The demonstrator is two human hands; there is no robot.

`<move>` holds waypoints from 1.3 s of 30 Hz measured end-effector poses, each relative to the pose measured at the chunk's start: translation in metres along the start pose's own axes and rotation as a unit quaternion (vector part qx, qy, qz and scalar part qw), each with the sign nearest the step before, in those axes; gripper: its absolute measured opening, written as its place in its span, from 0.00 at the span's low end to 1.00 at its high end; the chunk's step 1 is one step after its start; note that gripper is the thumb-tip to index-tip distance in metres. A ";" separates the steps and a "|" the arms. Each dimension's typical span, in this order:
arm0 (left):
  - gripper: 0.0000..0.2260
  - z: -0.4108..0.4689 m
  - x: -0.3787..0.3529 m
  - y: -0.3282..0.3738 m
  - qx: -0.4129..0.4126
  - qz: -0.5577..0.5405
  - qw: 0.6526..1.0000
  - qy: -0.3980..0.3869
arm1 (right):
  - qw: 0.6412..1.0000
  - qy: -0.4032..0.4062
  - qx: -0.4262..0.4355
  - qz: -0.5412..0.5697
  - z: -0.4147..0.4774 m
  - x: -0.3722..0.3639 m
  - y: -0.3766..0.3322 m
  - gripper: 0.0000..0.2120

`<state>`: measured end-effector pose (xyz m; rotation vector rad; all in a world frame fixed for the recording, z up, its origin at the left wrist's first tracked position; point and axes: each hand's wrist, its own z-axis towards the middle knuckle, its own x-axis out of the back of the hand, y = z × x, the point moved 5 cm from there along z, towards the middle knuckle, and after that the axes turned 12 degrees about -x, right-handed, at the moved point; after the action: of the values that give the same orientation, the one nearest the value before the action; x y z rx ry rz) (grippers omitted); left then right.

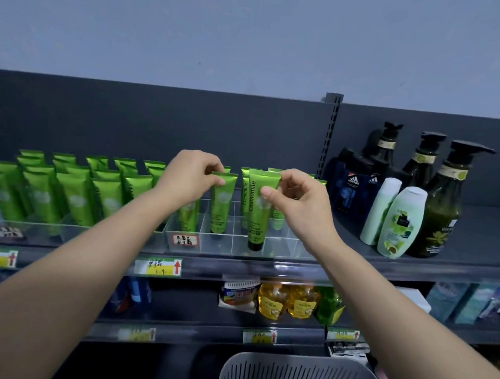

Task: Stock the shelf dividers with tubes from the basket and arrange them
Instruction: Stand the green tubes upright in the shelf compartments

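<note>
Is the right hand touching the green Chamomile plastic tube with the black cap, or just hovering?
Touching. The head view shows the right hand pinching the green Chamomile tube near its flat crimped top, thumb on its front.

basket (264, 370) cut off below, price labels (158, 267) blurred

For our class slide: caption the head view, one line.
Left hand pinches the left tube, right hand the Chamomile tube, in clear dividers above the basket.
</note>
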<state>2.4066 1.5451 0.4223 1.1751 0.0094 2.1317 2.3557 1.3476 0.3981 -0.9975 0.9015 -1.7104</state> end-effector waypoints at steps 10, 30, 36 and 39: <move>0.02 0.001 -0.016 -0.017 0.021 0.009 0.998 -0.065 | 0.999 0.051 -0.010 0.008 0.015 0.000 0.007 0.07; 0.01 0.004 -0.015 -0.036 0.045 -0.040 0.996 -0.062 | 0.993 0.015 -0.072 -0.091 0.040 -0.030 0.056 0.14; 0.03 0.004 -0.016 -0.036 0.039 -0.043 0.997 -0.051 | 0.993 0.002 -0.083 -0.085 0.040 -0.032 0.062 0.14; 0.02 0.002 -0.016 -0.035 0.038 -0.039 0.998 -0.045 | 0.993 -0.003 -0.077 -0.094 0.040 -0.032 0.062 0.14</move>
<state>2.4336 1.5620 0.4008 1.2918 0.0953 2.0239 2.4213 1.3540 0.3519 -1.2220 0.9719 -1.8127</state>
